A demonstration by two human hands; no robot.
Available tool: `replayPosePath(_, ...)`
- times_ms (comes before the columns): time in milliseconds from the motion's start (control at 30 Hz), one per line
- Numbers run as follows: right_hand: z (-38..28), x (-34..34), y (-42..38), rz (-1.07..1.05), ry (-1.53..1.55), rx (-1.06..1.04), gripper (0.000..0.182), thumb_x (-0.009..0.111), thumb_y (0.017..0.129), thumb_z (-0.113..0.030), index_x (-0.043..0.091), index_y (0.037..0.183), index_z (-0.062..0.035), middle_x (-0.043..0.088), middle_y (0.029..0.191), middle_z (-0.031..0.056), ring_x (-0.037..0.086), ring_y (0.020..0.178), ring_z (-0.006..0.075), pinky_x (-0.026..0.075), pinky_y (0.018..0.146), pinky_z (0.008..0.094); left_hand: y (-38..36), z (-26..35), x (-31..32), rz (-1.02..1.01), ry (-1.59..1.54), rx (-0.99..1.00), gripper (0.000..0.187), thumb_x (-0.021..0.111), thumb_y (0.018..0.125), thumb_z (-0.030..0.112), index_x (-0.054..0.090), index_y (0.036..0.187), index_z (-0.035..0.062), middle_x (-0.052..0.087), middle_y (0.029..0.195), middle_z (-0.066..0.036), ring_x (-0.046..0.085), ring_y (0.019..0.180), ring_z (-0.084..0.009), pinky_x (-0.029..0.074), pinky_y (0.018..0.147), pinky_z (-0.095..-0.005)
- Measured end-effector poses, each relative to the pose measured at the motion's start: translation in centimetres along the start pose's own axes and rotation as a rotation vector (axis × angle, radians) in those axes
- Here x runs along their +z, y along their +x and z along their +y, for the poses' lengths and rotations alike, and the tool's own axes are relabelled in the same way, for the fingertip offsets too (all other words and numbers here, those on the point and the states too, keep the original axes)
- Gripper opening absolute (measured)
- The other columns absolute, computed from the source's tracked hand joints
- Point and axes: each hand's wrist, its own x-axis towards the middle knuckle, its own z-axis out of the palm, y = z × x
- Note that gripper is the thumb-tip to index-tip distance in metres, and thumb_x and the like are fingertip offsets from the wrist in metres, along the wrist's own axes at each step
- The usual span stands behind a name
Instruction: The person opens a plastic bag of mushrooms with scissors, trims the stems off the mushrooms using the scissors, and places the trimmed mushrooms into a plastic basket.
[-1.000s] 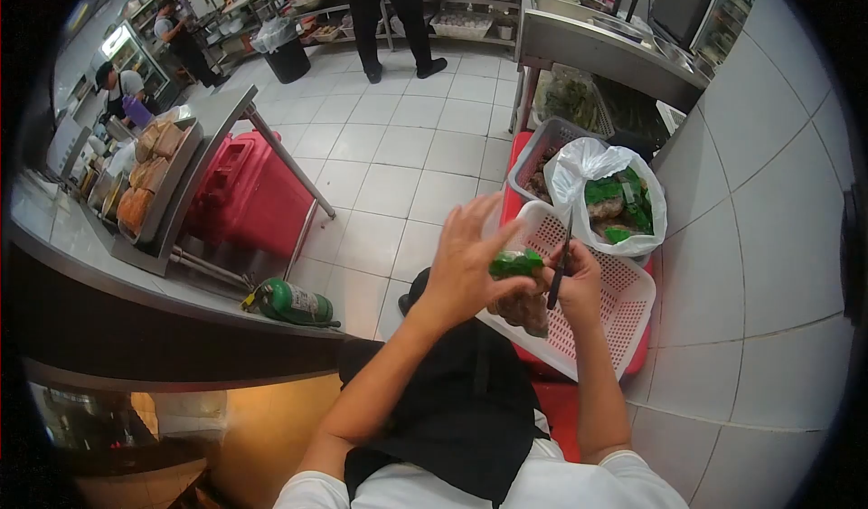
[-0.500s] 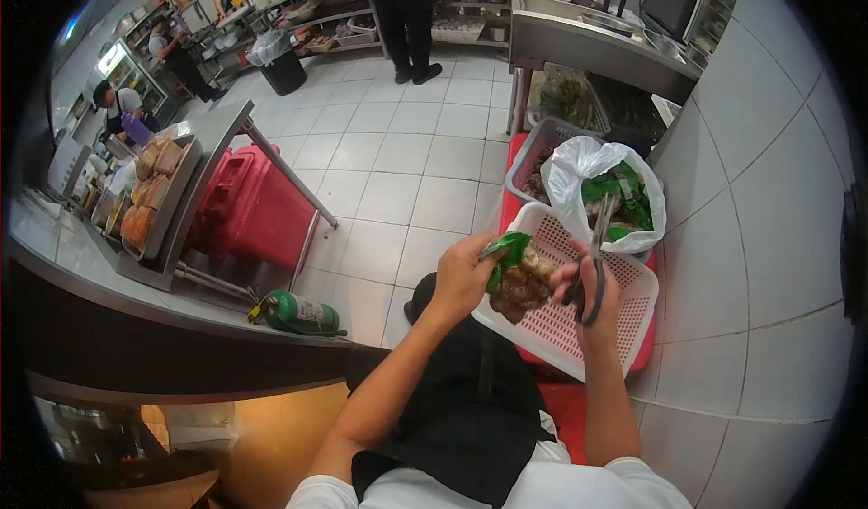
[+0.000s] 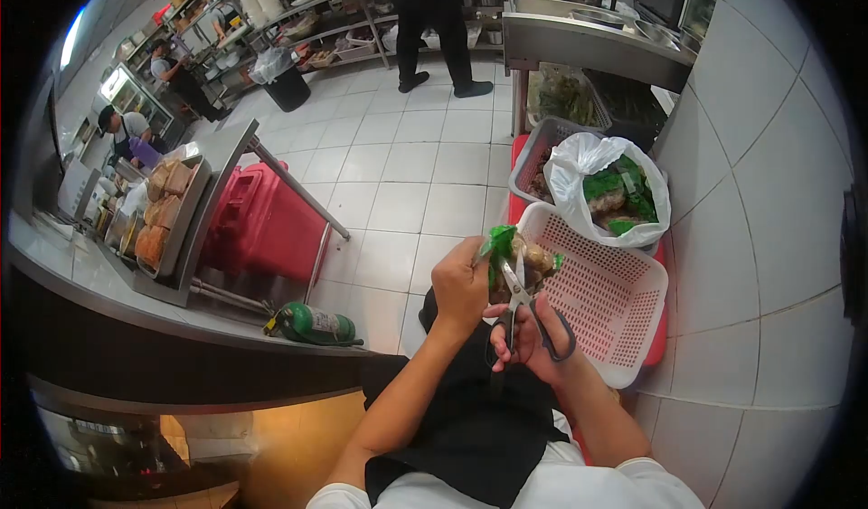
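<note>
My left hand [image 3: 459,285] is closed on the green end of a clear plastic packet [image 3: 540,258] with brownish, lumpy food inside, perhaps mushrooms. In my right hand [image 3: 542,357] are dark-handled scissors [image 3: 514,285], fingers through the loops and blades parted at the packet's green end. Just right of both hands sits a white perforated basket [image 3: 624,328], its visible floor bare. Behind it, a white plastic bag [image 3: 567,179] gapes around more green-printed packets [image 3: 624,191].
A grey crate [image 3: 533,147] with dark brown pieces stands behind the basket. The tiled wall [image 3: 759,238] rises close on my right. At left are a steel table with a tray of browned food [image 3: 163,206], a red bin [image 3: 262,220] and a green cylinder [image 3: 312,324]. Several people stand farther back.
My right hand has swung the scissors from pointing up over the basket to the packet, and their blades have opened. Someone in black trousers at the back has stepped apart.
</note>
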Motion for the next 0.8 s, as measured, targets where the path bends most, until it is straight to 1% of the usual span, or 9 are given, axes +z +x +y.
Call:
replayPosePath(133, -0.1, 0.5, 0.1, 0.028, 0.072, 0.014, 0.088, 0.031, 0.104, -0.075, 0.052, 0.14, 0.0031, 0.065, 0.095, 0.012, 0.067, 0.085, 0.0206, 0.061, 0.085, 0.0454, -0.6, 0.1, 0.3, 0.068, 0.054, 0.165, 0.01, 0.067, 0.088, 0.006, 0.071, 0.097, 0.0028, 0.067, 0.08, -0.019, 0.067, 0.071, -0.0392, 0.052, 0.062, -0.0447)
replayPosePath(233, 0.6, 0.9, 0.6, 0.078, 0.113, 0.009, 0.09, 0.032, 0.103, -0.077, 0.054, 0.137, 0.0027, 0.065, 0.094, 0.0142, 0.067, 0.087, 0.0239, 0.061, 0.086, 0.0476, -0.9, -0.4, 0.1, 0.063, 0.132, 0.148, 0.007, 0.067, 0.087, 0.006, 0.07, 0.093, 0.0037, 0.067, 0.079, -0.018, 0.066, 0.071, -0.0399, 0.052, 0.061, -0.0453)
replayPosePath(367, 0.0, 1.5, 1.1, 0.1, 0.148, -0.011, 0.086, 0.032, 0.104, -0.075, 0.057, 0.132, 0.0021, 0.066, 0.094, 0.0146, 0.067, 0.085, 0.0244, 0.061, 0.084, 0.0476, -1.3, -1.2, -0.2, 0.055, 0.133, 0.226, 0.01, 0.07, 0.085, 0.008, 0.071, 0.095, 0.0051, 0.067, 0.078, -0.016, 0.066, 0.07, -0.0389, 0.052, 0.06, -0.0444)
replayPosePath(467, -0.4, 0.9, 2.0, 0.093, 0.145, -0.044, 0.083, 0.032, 0.105, -0.073, 0.059, 0.129, 0.0012, 0.066, 0.091, 0.0143, 0.067, 0.082, 0.0242, 0.06, 0.081, 0.0455, -1.4, -2.2, -0.3, 0.049, 0.13, 0.327, 0.015, 0.076, 0.086, 0.007, 0.073, 0.1, 0.0028, 0.068, 0.077, -0.016, 0.068, 0.066, -0.0344, 0.053, 0.06, -0.0392)
replayPosePath(500, -0.5, 0.5, 2.3, 0.091, 0.138, -0.059, 0.082, 0.032, 0.105, -0.073, 0.06, 0.127, 0.0009, 0.066, 0.09, 0.0142, 0.067, 0.08, 0.0241, 0.06, 0.08, 0.0445, -1.5, -2.1, -0.4, 0.02, 0.124, 0.315, 0.017, 0.077, 0.084, 0.008, 0.073, 0.1, 0.0029, 0.068, 0.077, -0.016, 0.068, 0.066, -0.0342, 0.053, 0.06, -0.0389)
replayPosePath(533, -0.7, 0.4, 2.4, 0.141, 0.093, -0.067, 0.079, 0.033, 0.105, -0.073, 0.061, 0.124, -0.0016, 0.067, 0.087, 0.0134, 0.067, 0.076, 0.0237, 0.06, 0.078, 0.0418, -1.6, -2.1, -0.4, -0.009, 0.117, 0.304, 0.019, 0.079, 0.083, 0.008, 0.073, 0.1, 0.003, 0.068, 0.077, -0.016, 0.068, 0.066, -0.0341, 0.053, 0.06, -0.0386)
replayPosePath(667, -0.6, 0.0, 2.6, 0.202, 0.044, -0.062, 0.076, 0.033, 0.104, -0.074, 0.061, 0.12, -0.0053, 0.068, 0.088, 0.013, 0.067, 0.075, 0.0232, 0.06, 0.077, 0.0412, -1.6, -2.5, -0.5, -0.093, 0.059, 0.253, 0.021, 0.079, 0.08, 0.006, 0.073, 0.1, 0.003, 0.068, 0.077, -0.016, 0.068, 0.066, -0.0338, 0.053, 0.06, -0.0381)
replayPosePath(767, -0.7, 0.1, 2.3, 0.207, 0.056, -0.06, 0.075, 0.033, 0.104, -0.075, 0.061, 0.12, -0.0066, 0.067, 0.087, 0.0122, 0.067, 0.074, 0.0226, 0.059, 0.076, 0.041, -1.8, -3.0, -0.3, -0.157, 0.051, 0.201, 0.018, 0.075, 0.082, 0.003, 0.073, 0.1, 0.0016, 0.068, 0.077, -0.016, 0.068, 0.065, -0.0323, 0.053, 0.06, -0.0378)
replayPosePath(800, -0.8, 0.1, 2.1, 0.208, 0.055, -0.059, 0.076, 0.033, 0.104, -0.075, 0.06, 0.12, -0.0066, 0.066, 0.086, 0.0113, 0.066, 0.073, 0.0221, 0.058, 0.074, 0.0404, -1.9, -3.1, -0.2, -0.166, 0.044, 0.23, 0.016, 0.073, 0.084, 0.004, 0.072, 0.1, 0.0023, 0.069, 0.079, -0.016, 0.068, 0.067, -0.0342, 0.053, 0.061, -0.0396)
